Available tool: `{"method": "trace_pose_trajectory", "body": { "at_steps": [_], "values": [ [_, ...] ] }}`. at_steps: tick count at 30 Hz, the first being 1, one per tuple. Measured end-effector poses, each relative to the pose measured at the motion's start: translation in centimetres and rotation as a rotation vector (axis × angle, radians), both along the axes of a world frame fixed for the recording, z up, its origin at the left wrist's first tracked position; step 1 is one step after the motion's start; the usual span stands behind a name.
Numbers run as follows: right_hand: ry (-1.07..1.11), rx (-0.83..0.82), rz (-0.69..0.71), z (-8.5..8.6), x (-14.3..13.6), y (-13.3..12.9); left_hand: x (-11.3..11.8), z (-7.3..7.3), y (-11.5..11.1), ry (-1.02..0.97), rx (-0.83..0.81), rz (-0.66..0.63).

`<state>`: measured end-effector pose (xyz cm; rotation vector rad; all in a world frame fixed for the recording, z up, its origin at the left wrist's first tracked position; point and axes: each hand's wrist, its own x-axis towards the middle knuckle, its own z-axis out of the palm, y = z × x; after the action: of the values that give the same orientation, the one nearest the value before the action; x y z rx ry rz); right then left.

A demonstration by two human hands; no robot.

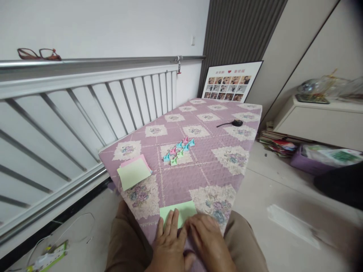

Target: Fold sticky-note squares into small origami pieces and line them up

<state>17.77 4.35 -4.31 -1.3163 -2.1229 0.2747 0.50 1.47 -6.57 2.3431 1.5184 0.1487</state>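
A light green paper sheet (181, 210) lies at the near edge of a purple quilted floral surface (204, 158). My left hand (169, 241) rests flat with its fingers on the sheet's near edge. My right hand (208, 238) lies beside it, fingers pressing the sheet's lower right part. A stack of coloured paper squares (133, 172), yellow-green on top and pink beneath, sits to the left. Several small folded paper pieces (178, 150) in blue, pink and green are clustered in the middle of the surface.
A white slatted railing (85, 109) runs along the left, with glasses (38, 53) on top. A black corded object (234, 123) lies further back. A photo board (231, 81) leans against the wall. Books (276, 143), a purple bin (307, 160) and a cabinet (320, 119) stand at right.
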Motion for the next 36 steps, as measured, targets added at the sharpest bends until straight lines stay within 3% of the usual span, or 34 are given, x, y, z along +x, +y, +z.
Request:
{"method": "trace_pose_trajectory", "body": {
  "at_steps": [7, 14, 20, 28, 36],
  "values": [
    [0.012, -0.125, -0.053, -0.9, -0.7, -0.6, 0.1, 0.4, -0.1, 0.023, -0.014, 0.019],
    [-0.118, -0.162, -0.176, -0.2, -1.1, 0.0, -0.2, 1.0, 0.2, 0.047, -0.101, 0.01],
    [-0.176, -0.201, -0.22, 0.3, -1.6, 0.1, -2.0, 2.4, 0.2, 0.073, -0.126, -0.055],
    [-0.223, -0.201, -0.239, 0.3, -1.6, 0.1, -5.1, 3.9, -0.1, 0.173, -0.145, -0.041],
    [-0.226, -0.228, -0.233, 0.8, -1.7, 0.0, -7.9, 2.8, -1.3, 0.229, -0.12, 0.006]
  ]
}}
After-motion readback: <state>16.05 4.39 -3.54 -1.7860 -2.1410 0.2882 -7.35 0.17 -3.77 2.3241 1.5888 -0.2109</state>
